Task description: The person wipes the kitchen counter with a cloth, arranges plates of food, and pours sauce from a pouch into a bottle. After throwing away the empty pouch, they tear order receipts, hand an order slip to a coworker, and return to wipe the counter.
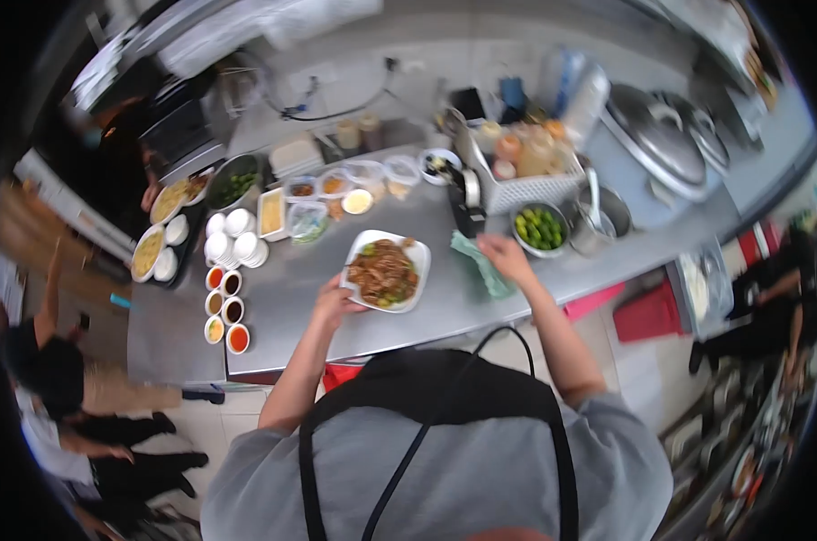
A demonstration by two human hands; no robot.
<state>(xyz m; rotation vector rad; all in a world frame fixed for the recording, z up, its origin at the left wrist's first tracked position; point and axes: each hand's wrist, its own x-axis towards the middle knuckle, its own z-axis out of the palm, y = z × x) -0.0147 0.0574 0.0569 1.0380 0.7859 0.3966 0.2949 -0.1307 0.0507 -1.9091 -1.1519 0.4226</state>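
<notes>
A white square dish (423,262) of brown meat or noodles with green pieces is at the middle of the steel counter. My left hand (335,305) grips its lower left edge, fingers partly under the rim. To the right, my right hand (503,255) is closed on a pale green cloth (491,281) that hangs down toward the counter's front edge. Beside that hand stands a steel bowl of cut green vegetables (539,227). A black object (467,216), perhaps a tape dispenser, sits just behind the cloth.
Small sauce cups (233,311) and stacked white cups (237,243) stand on the left. Tubs of toppings (334,183) line the back. A white basket (530,193) of bottles and a steel pot with a ladle (592,236) are at right. Other people stand left and right.
</notes>
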